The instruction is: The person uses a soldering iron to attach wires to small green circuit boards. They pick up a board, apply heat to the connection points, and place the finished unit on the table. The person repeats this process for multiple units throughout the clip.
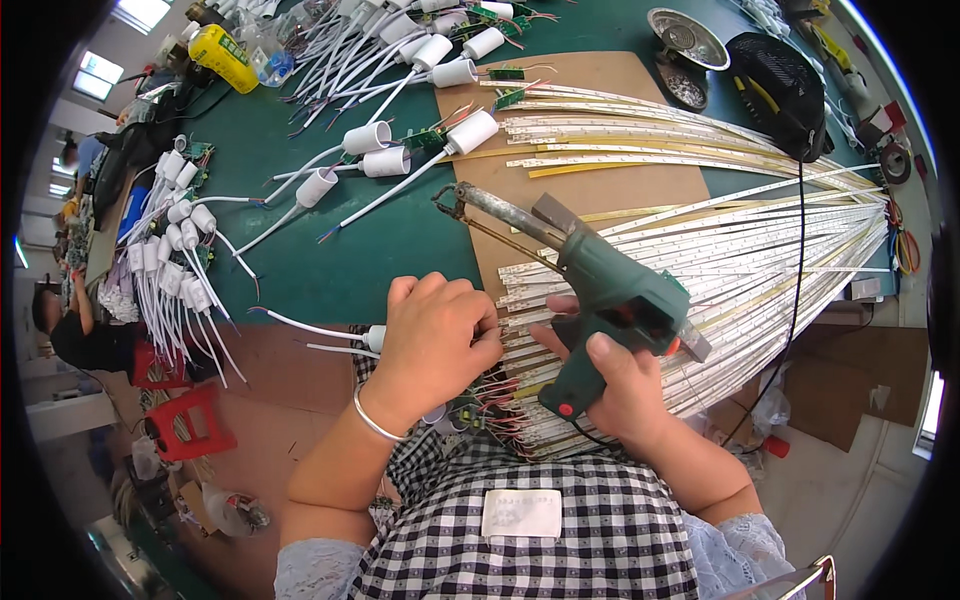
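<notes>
My right hand (622,385) grips the handle of a green soldering gun (590,285) whose long metal tip points up and left over a brown board (590,190). My left hand (435,335) is closed over the near ends of a fan of white and gold light strips (740,250), beside a white cylindrical cap with a white cable (330,330). Small circuit boards with red wires (490,405) lie under my left hand at the strip ends.
Several white capped cables (390,150) lie on the green table (300,270), with a bundle more (180,260) at the left edge. A yellow bottle (222,55), a metal dish (688,38) and a black fan (785,90) stand at the far side. Red stools (185,420) and a seated person (75,330) are on the left.
</notes>
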The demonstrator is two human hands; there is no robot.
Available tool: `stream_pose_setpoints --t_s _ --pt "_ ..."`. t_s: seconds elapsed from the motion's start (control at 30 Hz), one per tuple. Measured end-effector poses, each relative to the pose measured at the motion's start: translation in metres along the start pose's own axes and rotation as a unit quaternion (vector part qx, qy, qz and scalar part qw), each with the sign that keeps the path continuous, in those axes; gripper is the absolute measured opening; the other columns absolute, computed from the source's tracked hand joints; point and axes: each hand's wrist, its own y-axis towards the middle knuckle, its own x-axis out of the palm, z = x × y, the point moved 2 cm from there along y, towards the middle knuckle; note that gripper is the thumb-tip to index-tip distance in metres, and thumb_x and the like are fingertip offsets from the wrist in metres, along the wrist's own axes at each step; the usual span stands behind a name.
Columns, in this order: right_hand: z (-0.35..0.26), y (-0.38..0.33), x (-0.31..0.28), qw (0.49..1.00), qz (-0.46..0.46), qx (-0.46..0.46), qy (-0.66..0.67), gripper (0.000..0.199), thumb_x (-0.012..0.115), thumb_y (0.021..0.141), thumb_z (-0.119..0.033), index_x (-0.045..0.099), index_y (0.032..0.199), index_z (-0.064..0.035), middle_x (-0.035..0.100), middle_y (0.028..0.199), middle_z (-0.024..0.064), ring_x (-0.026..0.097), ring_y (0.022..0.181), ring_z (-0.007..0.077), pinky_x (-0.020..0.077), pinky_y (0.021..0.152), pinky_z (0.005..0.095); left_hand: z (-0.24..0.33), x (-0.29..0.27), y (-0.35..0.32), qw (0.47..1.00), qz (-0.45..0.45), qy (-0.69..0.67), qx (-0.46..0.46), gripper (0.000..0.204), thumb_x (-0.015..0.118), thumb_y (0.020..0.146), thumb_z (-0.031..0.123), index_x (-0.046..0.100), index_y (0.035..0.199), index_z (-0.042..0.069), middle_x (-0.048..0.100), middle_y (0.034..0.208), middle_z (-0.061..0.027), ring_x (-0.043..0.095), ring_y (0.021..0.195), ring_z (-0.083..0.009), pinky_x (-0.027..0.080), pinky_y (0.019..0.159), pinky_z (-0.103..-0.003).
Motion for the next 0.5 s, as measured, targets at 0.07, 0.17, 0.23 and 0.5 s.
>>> stream_pose_setpoints --t_s 0.07,0.17,0.23,0.5 --pt "0.0001 0.0029 0.0014 1.000 -0.012 0.000 -0.014 0.059 0.064 0.085 -0.023 0.038 0.134 -0.0031 0.048 0.127 0.0159 0.048 0.118 0.0240 0.0395 0.103 0.0516 0.0001 -0.0008 -0.0006 1.000 0.002 0.001 0.000 0.008 0.066 0.063 0.011 0.058 0.066 0.014 0.051 0.065 0.0029 0.049 0.070 -0.0179 0.032 0.075 -0.034" --pt "0.0011 0.0035 0.0009 1.000 -0.014 0.010 -0.026 0.061 0.065 0.084 -0.023 0.036 0.136 -0.0042 0.046 0.130 0.0161 0.048 0.118 0.0238 0.0390 0.104 0.0496 0.0004 -0.0007 -0.0006 1.000 0.005 0.001 0.000 0.009 0.066 0.063 0.011 0.058 0.066 0.014 0.051 0.065 0.0027 0.049 0.070 -0.0180 0.032 0.075 -0.035" --pt "0.0023 0.0026 0.0005 0.999 -0.008 0.021 -0.025 0.063 0.065 0.084 -0.023 0.035 0.136 -0.0047 0.045 0.132 0.0161 0.048 0.119 0.0237 0.0388 0.104 0.0484 0.0009 -0.0008 -0.0006 1.000 0.003 0.003 -0.001 0.009 0.066 0.063 0.010 0.058 0.067 0.014 0.051 0.065 0.0026 0.049 0.070 -0.0180 0.032 0.075 -0.035" --pt "0.0043 0.0015 -0.0007 0.999 0.002 0.036 -0.014 0.064 0.066 0.083 -0.022 0.035 0.137 -0.0055 0.044 0.133 0.0152 0.047 0.119 0.0226 0.0385 0.104 0.0476 0.0036 -0.0032 0.0002 1.000 -0.001 0.014 -0.004 0.009 0.066 0.063 0.010 0.058 0.067 0.014 0.051 0.065 0.0027 0.050 0.070 -0.0178 0.032 0.074 -0.034"
